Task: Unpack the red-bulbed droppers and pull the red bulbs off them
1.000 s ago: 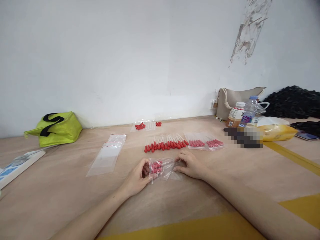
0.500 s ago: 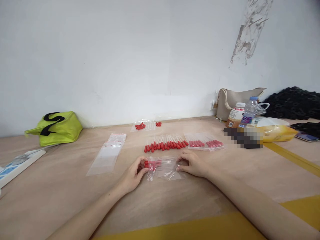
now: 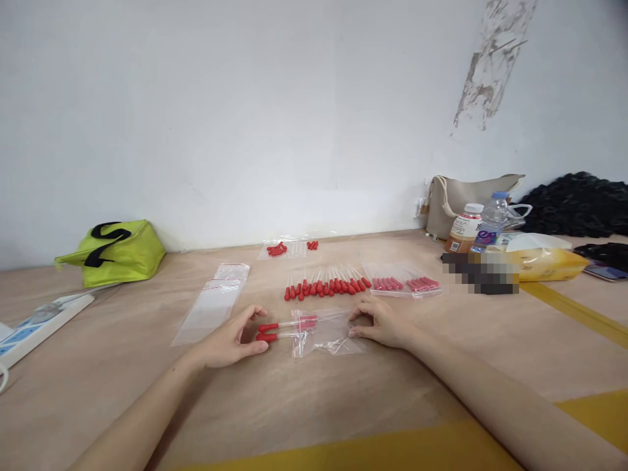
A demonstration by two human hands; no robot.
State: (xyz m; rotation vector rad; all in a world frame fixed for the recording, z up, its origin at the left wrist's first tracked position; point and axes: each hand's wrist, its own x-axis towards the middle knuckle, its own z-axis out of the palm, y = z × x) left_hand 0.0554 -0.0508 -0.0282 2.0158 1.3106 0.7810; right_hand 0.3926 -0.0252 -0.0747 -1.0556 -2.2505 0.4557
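Two red-bulbed droppers [image 3: 273,337] jut from one bag [image 3: 331,333]; left grip [image 3: 229,340] apart, right grip [image 3: 385,322] unclear.

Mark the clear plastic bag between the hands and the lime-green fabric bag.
Clear plastic bag [image 3: 337,334]: head view, on its film near the middle.
Lime-green fabric bag [image 3: 123,258]: head view, on its green side.

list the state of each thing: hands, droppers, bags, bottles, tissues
left hand: open, fingers spread around two bulb ends
right hand: curled at the front bag's right end, grip unclear
front bag: lying flat, left end open
two droppers: partway in front bag
dropper row: loose, unbagged
right-hand bags: filled, flat
left-hand bags: flat, unfilled
bottles: capped, upright
tissue pack: opened
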